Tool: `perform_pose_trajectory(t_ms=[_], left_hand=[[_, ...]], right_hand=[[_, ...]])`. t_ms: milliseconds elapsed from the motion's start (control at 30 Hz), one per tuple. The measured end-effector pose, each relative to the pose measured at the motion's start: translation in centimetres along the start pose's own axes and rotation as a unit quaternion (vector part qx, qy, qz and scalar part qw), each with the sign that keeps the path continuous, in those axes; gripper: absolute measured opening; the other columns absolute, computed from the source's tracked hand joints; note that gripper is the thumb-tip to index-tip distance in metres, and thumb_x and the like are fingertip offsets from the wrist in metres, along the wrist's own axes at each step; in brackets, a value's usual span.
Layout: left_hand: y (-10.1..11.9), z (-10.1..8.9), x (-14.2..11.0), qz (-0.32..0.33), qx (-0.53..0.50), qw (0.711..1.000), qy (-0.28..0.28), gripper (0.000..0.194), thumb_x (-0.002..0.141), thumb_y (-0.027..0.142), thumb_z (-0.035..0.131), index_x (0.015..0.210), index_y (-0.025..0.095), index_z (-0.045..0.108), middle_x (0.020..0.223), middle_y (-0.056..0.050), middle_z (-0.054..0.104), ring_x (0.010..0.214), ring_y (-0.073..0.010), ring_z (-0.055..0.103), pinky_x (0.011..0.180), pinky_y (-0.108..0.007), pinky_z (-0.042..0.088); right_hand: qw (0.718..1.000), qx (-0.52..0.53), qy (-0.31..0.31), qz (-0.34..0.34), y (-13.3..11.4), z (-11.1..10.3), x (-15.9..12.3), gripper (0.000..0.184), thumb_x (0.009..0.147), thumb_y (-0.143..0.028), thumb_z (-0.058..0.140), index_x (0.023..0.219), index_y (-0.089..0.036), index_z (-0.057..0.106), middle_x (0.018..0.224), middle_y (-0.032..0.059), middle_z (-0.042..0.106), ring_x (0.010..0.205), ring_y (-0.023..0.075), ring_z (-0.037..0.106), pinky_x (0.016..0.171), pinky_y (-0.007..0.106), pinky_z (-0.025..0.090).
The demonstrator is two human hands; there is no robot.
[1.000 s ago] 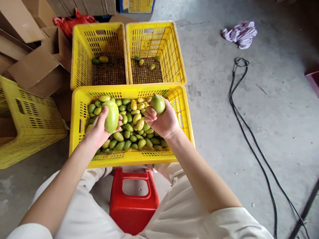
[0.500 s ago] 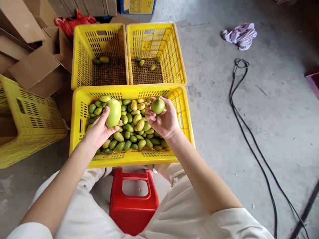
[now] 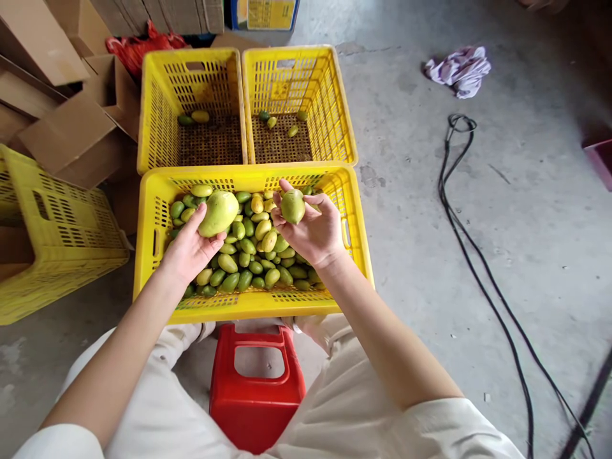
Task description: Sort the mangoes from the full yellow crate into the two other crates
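Note:
My left hand (image 3: 188,250) holds a large pale green mango (image 3: 218,213), the thumb on its near side and the fingers beneath. In my right hand (image 3: 316,234) a smaller green mango (image 3: 292,206) rests against the curled fingers, one end facing me. Both hands are raised over a wide yellow plastic crate (image 3: 258,310). Inside that crate lie several small green and yellowish mangoes (image 3: 245,245), partly covered by my hands.
Two upright yellow crates, a left one (image 3: 243,105) and a right one (image 3: 350,121), stand behind, with a few mangoes inside. Left are another yellow crate (image 3: 76,220) and cardboard boxes (image 3: 71,131). A red stool (image 3: 255,408) sits between my legs. A black cable (image 3: 471,248) and cloth (image 3: 459,70) lie right.
The large mango in my left hand has tilted over to the right. The smaller mango has turned in my right hand and moved slightly left, the fingers opening out around it.

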State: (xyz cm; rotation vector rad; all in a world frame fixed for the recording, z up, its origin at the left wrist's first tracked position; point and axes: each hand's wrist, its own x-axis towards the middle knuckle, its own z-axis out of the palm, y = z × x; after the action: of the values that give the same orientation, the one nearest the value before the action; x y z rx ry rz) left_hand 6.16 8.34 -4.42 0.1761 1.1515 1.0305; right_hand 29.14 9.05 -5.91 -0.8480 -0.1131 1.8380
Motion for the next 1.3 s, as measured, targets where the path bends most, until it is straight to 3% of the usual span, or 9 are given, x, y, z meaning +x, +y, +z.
perform_pose_trajectory(t_ms=[133,267,467,633,767,900,1000,1100,1300], left_hand=[[-0.6,-0.7,0.3,0.054,-0.002,0.998,-0.017,0.019,0.09,0.022,0.092,0.097,0.022,0.074,0.089,-0.002,0.076,0.072,-0.0117,0.068,0.055,-0.015,0.052],[-0.6,-0.4,-0.1,0.067,0.006,0.998,-0.004,0.019,0.098,0.038,0.086,0.106,0.023,0.077,0.111,-0.008,0.082,0.109,-0.0234,0.078,0.079,-0.025,0.065],[0.4,0.7,-1.0,0.021,-0.024,0.999,-0.006,0.035,0.109,0.055,0.069,0.109,0.023,0.082,0.096,-0.003,0.077,0.076,-0.014,0.069,0.079,-0.029,0.067],[0.8,0.9,-1.1,-0.01,-0.039,0.999,0.019,0.05,0.116,0.059,0.051,0.105,0.02,0.079,0.105,-0.007,0.081,0.077,-0.0135,0.07,0.07,-0.023,0.064],[0.9,1.0,-1.1,-0.02,-0.035,0.999,0.023,0.045,0.114,0.06,0.055,0.112,0.022,0.079,0.105,-0.01,0.079,0.075,-0.0148,0.069,0.063,-0.022,0.063],[1.0,1.3,-1.5,-0.03,-0.054,0.997,0.048,0.048,0.114,0.059,0.054,0.103,0.018,0.077,0.092,-0.008,0.075,0.077,-0.0144,0.07,0.067,-0.02,0.064],[0.6,1.1,-1.5,0.009,-0.051,0.998,0.036,0.024,0.106,0.043,0.075,0.099,0.019,0.075,0.09,-0.004,0.073,0.08,-0.013,0.071,0.079,-0.022,0.068],[0.3,0.7,-1.3,0.041,-0.017,0.999,0.021,0.028,0.095,0.044,0.088,0.101,0.02,0.076,0.089,-0.002,0.072,0.079,-0.0139,0.069,0.083,-0.028,0.069],[0.6,1.2,-1.5,0.002,0.001,1.0,0.026,0.045,0.114,0.053,0.054,0.111,0.018,0.082,0.084,-0.005,0.073,0.074,-0.0152,0.067,0.076,-0.026,0.066]], right_hand=[[1.0,0.003,-0.007,0.012,-0.1,-0.1,0.0,0.037,0.083,-0.027,0.063,0.12,-0.027,0.07,0.091,0.001,0.076,0.08,0.0197,0.067,0.069,0.03,0.061],[1.0,0.005,-0.013,0.024,-0.1,0.2,-0.1,0.016,0.087,-0.028,0.065,0.103,-0.024,0.066,0.096,0.0039,0.076,0.078,0.0184,0.065,0.063,0.028,0.058],[0.999,-0.015,0.032,0.007,0.3,0.7,-0.2,0.019,0.089,-0.027,0.084,0.096,-0.023,0.067,0.091,0.0018,0.07,0.074,0.0131,0.061,0.061,0.023,0.055],[0.999,-0.042,0.029,0.01,0.3,1.1,-0.3,0.013,0.096,-0.031,0.079,0.106,-0.025,0.073,0.089,-0.0004,0.07,0.073,0.0126,0.063,0.059,0.021,0.056],[0.998,-0.049,0.014,0.033,0.0,1.2,-0.5,0.021,0.105,-0.041,0.068,0.109,-0.023,0.076,0.088,0.0029,0.071,0.075,0.0147,0.066,0.057,0.022,0.057],[0.997,-0.067,0.0,0.04,-0.1,1.1,-0.4,0.03,0.105,-0.053,0.069,0.103,-0.023,0.072,0.08,0.0006,0.066,0.07,0.0147,0.061,0.053,0.023,0.05],[0.996,-0.086,-0.005,0.032,-0.2,1.3,-0.6,0.035,0.104,-0.058,0.071,0.102,-0.023,0.071,0.078,-0.001,0.064,0.064,0.0128,0.052,0.049,0.023,0.043],[0.996,-0.091,0.0,0.018,-0.2,1.6,-0.9,0.035,0.102,-0.057,0.075,0.096,-0.023,0.069,0.075,-0.0018,0.06,0.061,0.0112,0.045,0.047,0.021,0.037],[0.995,-0.097,0.0,-0.002,-0.1,1.4,-0.8,0.041,0.097,-0.061,0.08,0.088,-0.026,0.061,0.08,0.0011,0.061,0.065,0.0147,0.048,0.047,0.025,0.038]])
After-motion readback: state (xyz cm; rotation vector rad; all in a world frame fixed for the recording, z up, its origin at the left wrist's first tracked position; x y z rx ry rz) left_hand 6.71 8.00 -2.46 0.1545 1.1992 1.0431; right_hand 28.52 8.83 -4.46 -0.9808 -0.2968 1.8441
